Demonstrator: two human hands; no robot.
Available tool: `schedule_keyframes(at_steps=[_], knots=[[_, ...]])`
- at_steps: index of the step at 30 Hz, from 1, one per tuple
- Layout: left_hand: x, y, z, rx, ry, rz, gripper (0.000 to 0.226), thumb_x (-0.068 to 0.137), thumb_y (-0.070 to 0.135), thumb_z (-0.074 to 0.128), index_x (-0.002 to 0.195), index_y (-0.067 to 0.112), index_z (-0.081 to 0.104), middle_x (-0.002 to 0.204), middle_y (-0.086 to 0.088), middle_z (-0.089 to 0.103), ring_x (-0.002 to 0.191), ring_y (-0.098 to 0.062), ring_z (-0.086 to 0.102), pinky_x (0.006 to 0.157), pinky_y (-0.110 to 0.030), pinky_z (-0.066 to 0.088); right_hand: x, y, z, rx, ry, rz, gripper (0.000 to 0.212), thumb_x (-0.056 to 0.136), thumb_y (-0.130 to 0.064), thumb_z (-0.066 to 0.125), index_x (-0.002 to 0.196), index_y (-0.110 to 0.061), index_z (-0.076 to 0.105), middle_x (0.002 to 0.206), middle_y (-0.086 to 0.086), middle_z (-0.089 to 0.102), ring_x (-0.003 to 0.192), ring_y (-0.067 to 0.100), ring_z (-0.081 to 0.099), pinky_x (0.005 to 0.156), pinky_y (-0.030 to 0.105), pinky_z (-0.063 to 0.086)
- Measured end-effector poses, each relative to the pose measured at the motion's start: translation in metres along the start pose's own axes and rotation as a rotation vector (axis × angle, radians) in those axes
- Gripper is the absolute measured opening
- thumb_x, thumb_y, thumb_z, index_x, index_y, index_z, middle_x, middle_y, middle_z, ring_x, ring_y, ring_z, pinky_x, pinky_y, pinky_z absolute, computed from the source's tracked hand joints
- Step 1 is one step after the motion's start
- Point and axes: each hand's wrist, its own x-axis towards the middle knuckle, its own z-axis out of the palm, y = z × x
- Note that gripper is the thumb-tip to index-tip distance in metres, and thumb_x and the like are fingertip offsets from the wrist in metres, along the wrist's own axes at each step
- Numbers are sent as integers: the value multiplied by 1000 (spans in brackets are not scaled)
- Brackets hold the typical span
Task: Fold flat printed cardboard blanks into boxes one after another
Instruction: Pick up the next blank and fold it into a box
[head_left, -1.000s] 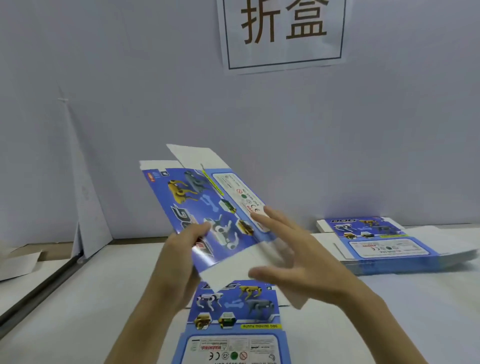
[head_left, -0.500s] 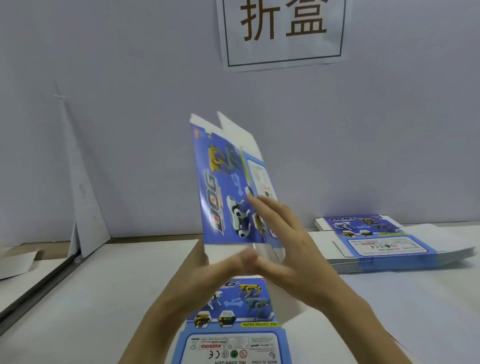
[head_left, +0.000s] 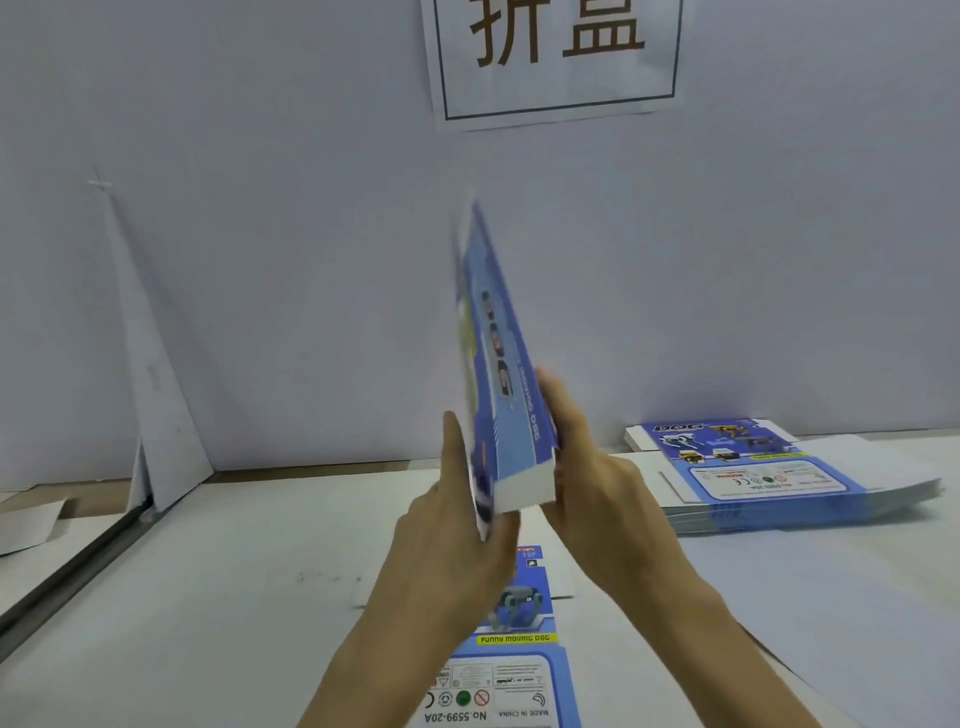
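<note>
While the left hand (head_left: 457, 530) and right hand (head_left: 597, 483) pinch the lower end of the dog-toy box blank (head_left: 511, 395), held nearly upright left of the stack of flat blanks (head_left: 769, 467), their fingers (head_left: 556, 400) should squeeze opposite creases evenly to square it.

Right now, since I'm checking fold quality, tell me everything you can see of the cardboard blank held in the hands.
The held blank is blue printed cardboard, white inside, blurred by motion. Partly folded into a slim sleeve, it stands nearly upright, top leaning left, a white end at the bottom facing the camera. The left hand holds its left face, the right hand its right face. "DOG" lettering shows.
</note>
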Motion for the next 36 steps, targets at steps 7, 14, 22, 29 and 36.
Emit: schedule_keyframes(at_steps=[7,14,22,29,36], knots=[[4,-2,-13,-59,78,-27,44,100,26,36,144,25,37,91,10,61,76,5,61,52,-11,47,3,11,-3,-52,276,5,64,90,-16,53,146,-8,24,78,8,64,54,11,52,51,20,47],[2,6,-8,-283,-202,-116,52,85,29,60,133,40,43,113,25,62,96,11,60,68,-10,49,-1,19,3,82,315,126,82,83,1,68,145,-16,18,92,-2,66,59,20,60,59,21,51],[12,15,-16,-830,-75,-296,96,41,62,73,129,44,40,111,6,67,107,-20,64,99,-57,44,-4,-5,16,340,128,-29,65,88,-39,62,143,-38,27,114,-10,60,91,-2,58,69,5,51],[5,19,-26,-910,8,-72,129,30,60,88,141,43,26,110,12,67,100,-14,68,79,-30,58,-4,-21,20,336,134,-187,65,86,-8,65,140,-26,34,108,14,71,82,27,68,68,28,56],[-1,25,-24,-994,77,38,92,51,38,74,136,29,39,116,1,67,100,-18,69,69,-23,55,-2,-30,11,309,220,-178,45,99,-35,45,141,-19,39,117,7,68,101,16,66,74,33,58]])
